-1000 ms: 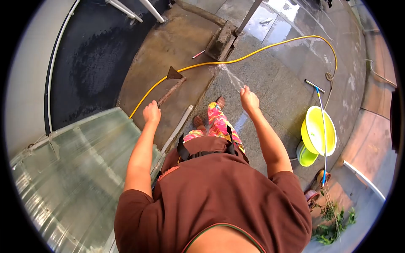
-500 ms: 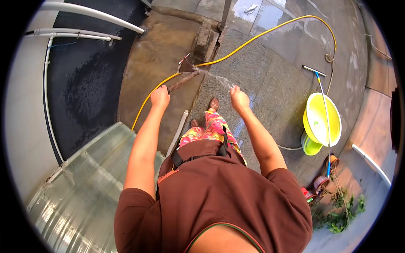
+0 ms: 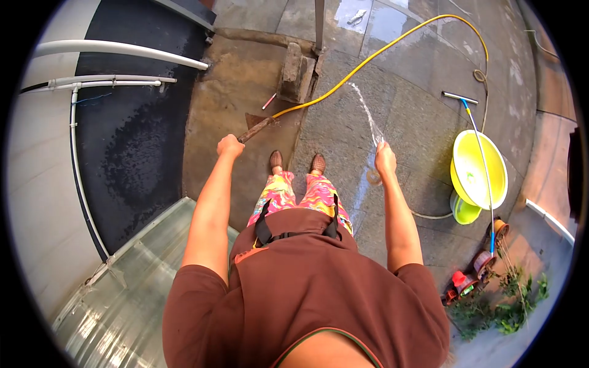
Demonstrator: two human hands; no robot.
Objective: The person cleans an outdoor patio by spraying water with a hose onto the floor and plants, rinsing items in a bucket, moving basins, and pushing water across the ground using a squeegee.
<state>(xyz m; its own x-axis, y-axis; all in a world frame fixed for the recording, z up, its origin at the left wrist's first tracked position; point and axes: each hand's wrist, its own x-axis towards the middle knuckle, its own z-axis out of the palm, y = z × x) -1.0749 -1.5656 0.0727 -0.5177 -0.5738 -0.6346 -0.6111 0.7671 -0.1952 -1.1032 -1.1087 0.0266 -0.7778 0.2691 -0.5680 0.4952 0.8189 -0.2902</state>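
My left hand [image 3: 230,146] is closed around the short brown handle of a hoe [image 3: 255,130]. Its rusty, flat blade is low over the wet concrete, at the end of a yellow hose [image 3: 368,56]. Out to the right, my right hand [image 3: 385,158] grips a hose end that the fingers mostly hide. From it a stream of water [image 3: 366,109] arcs forward onto the stone paving. A loop of thin hose [image 3: 373,178] hangs or lies just below that hand; I cannot tell which.
A concrete block [image 3: 296,73] stands ahead beside a post [image 3: 319,24]. To the right are a yellow-green basin [image 3: 498,168], a long-handled squeegee [image 3: 481,144] and potted plants [image 3: 512,294]. White pipes [image 3: 123,49] and a translucent sheet [image 3: 135,270] flank the left.
My right hand has swung right and nearer, its water stream now arcing forward instead of left toward the hoe. The hoe has shifted slightly nearer. My feet now stand side by side.
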